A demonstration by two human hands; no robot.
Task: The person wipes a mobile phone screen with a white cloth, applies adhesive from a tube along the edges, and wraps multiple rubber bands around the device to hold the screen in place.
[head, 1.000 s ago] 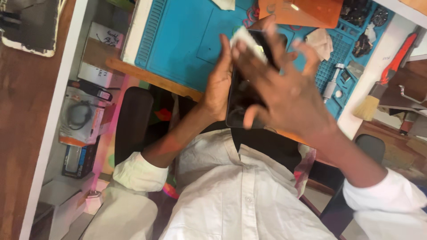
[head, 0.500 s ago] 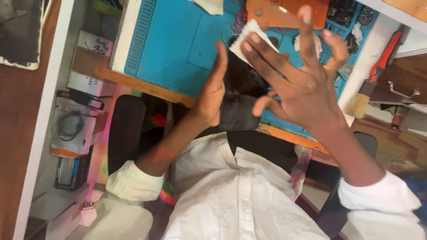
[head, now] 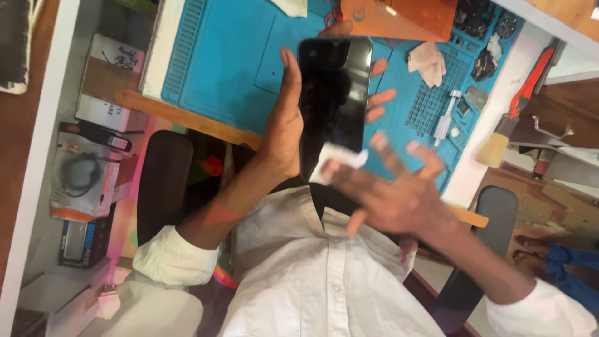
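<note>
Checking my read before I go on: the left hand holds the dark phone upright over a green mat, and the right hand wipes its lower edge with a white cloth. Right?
Not quite: the mat is blue, not green, as the head view shows. The left hand does hold the phone, and the right hand presses a white cloth to its lower edge.

A repair workshop: blue work mat (head: 224, 68), brush (head: 496, 146), small parts.

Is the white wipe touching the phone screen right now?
Touching. The head view shows the white wipe, pressed under the right hand's fingertips, overlapping the lower edge of the dark phone with no gap. The left hand grips the phone's side.
</note>
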